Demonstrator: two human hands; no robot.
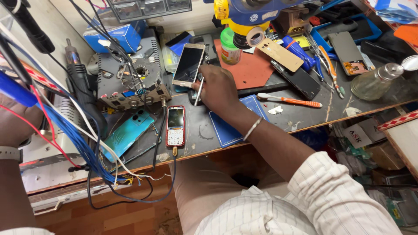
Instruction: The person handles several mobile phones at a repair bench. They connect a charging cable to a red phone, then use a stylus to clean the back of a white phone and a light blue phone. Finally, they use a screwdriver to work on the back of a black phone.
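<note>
Right hand closed around metal tweezers beside gold smartphone on worktop; left hand gripping blue wire bundle.

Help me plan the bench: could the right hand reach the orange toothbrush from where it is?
Probably yes. The right hand holds a thin metal tool by the gold phone, and the toothbrush lies just to its right on the bench with nothing between them. The hand would have to free its fingers first.
</note>
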